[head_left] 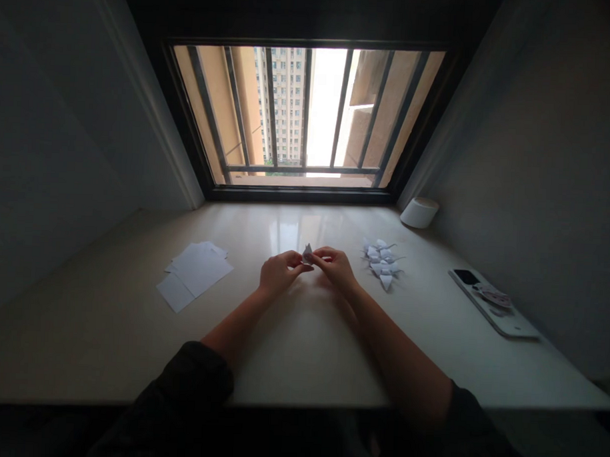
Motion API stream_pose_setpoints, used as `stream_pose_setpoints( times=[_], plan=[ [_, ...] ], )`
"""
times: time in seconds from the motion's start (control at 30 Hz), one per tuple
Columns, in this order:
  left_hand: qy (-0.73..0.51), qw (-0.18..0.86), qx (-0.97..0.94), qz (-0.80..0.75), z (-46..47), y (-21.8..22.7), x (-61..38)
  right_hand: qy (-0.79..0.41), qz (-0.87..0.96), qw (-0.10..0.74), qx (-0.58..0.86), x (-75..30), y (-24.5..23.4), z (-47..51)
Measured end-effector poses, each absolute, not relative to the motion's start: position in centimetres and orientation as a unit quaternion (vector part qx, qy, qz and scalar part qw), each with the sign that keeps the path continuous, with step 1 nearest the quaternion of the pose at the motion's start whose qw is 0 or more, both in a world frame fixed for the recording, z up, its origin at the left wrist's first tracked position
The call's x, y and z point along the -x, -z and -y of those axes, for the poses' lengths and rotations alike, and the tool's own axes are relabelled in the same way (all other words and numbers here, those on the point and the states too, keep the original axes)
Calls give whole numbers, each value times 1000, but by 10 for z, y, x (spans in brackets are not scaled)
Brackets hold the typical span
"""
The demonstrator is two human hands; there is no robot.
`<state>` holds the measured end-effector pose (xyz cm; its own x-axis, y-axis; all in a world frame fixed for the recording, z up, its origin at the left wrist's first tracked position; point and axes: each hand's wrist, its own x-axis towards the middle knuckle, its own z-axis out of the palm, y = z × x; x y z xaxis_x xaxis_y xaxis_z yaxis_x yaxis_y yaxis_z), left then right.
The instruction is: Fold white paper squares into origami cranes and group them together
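A small folded piece of white paper (307, 253) is held up between my two hands, above the middle of the tabletop. My left hand (279, 269) pinches it from the left with thumb and fingers. From the other side my right hand (336, 266) grips it, thumb and index finger pressed to the paper. Its upper end rises to a point; fingers cover much of the rest. Several folded white paper cranes (381, 254) lie in a cluster to the right of my right hand. Flat sheets of white paper (203, 271) lie loosely stacked at the left.
A phone (487, 305) with a grip on its back lies at the right, near the wall. A white cylindrical object (418, 212) stands in the back right corner. The pale tabletop (301, 348) reaches to a barred window (303, 115) behind.
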<state>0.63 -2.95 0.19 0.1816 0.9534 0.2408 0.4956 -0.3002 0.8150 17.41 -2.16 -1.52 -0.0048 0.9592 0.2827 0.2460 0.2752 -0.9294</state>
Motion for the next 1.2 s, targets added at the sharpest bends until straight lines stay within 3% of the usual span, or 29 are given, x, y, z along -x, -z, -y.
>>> stream_pose_setpoints(
  times=[0.23, 0.47, 0.7, 1.2],
  plan=[
    [-511, 381, -630, -442, 19, -3, -3, -355, 629, 486, 492, -173, 13, 25],
    [-521, 458, -561, -451, 23, -6, -8, -398, 629, 477, 467, -167, 12, 32],
    [-527, 459, -547, -462, 25, -4, -10, -431, 606, 452, 492, -166, 16, 33],
    [-576, 440, -512, -461, 23, 3, -13, -506, 545, 509, 433, -163, 10, 32]
  ],
)
